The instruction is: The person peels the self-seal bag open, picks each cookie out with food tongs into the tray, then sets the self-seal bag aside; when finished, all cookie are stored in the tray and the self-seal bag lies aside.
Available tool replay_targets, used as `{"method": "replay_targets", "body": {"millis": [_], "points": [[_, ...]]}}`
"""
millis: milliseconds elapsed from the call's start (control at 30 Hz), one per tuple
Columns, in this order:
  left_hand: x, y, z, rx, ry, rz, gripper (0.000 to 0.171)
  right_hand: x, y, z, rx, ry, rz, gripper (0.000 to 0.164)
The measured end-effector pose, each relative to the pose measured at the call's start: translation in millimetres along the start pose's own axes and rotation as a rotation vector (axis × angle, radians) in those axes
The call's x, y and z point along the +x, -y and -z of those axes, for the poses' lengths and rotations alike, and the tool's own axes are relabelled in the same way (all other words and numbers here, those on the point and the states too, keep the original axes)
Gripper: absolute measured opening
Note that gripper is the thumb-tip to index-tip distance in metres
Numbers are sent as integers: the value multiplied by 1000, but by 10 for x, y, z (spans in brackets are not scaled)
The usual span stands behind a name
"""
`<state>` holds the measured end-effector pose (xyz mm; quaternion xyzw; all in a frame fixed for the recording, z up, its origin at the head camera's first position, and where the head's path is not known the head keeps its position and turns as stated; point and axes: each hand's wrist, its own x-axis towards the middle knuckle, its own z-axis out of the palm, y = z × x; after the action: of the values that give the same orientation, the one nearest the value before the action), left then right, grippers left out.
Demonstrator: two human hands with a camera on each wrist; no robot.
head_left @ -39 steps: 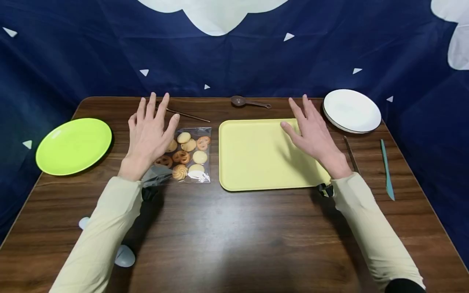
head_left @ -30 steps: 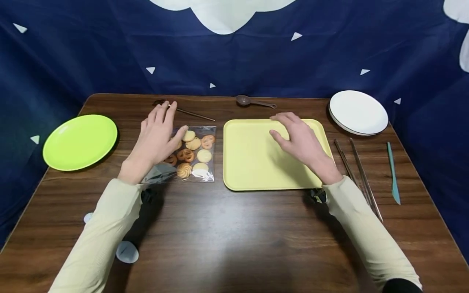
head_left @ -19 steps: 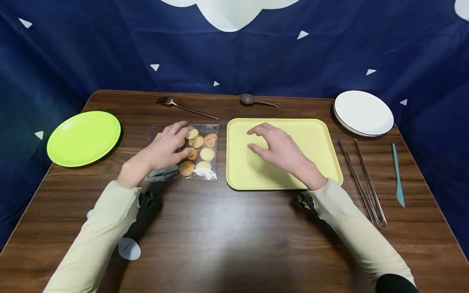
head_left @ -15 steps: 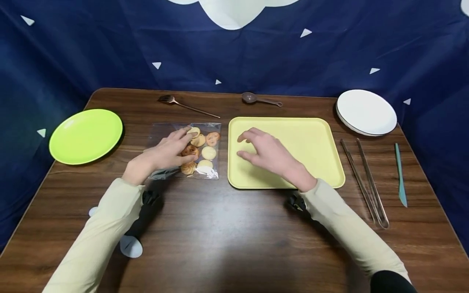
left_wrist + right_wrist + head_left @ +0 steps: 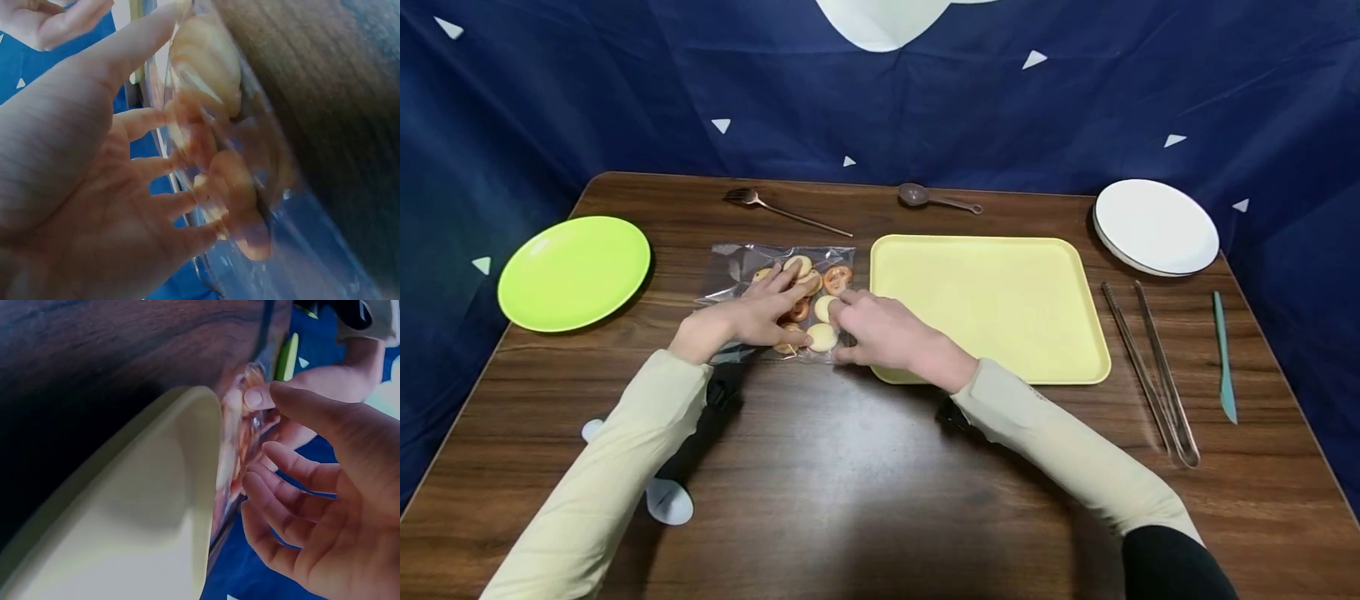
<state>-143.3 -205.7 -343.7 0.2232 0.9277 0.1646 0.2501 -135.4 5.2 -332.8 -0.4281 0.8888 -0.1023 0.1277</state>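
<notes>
Wood-grain counter [image 5: 865,483] before blue cloth [image 5: 595,100]. Left of centre, toward the back edge: clear bag [image 5: 736,262] of biscuits [image 5: 838,279], beside a yellow tray [image 5: 992,308]. Left hand [image 5: 762,318]: grip spread, fingertips touching the bag. Right hand [image 5: 883,332]: grip loosely bent, thumb and fingers parted, at the bag's tray side; contact indistinct. Near the back right corner: white dishes [image 5: 1156,225].

In the head view, even light is filling the scene, and a pale glare is spreading over the table [image 5: 857,425]. Soft dark shadows are falling beside the sleeves [image 5: 647,433], while the clear bag [image 5: 730,267] is throwing small glints. Both wrist views are looking dimmer and hazier: the left is blurring the cookies [image 5: 206,69], and the right is sinking into near-black beside the tray [image 5: 150,537].
</notes>
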Motion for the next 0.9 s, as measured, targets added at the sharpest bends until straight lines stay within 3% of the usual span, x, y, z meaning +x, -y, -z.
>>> {"method": "replay_targets", "body": {"millis": [167,400,900], "points": [[5,-17,6,12,17,18,86,91,39,-45,-62,91,5,35],[15,-14,-1,20,18,22,89,150,45,-83,-101,144,-7,29],[24,3,-5,10,38,16,88,173,-41,-66,13,164,63,22]]}}
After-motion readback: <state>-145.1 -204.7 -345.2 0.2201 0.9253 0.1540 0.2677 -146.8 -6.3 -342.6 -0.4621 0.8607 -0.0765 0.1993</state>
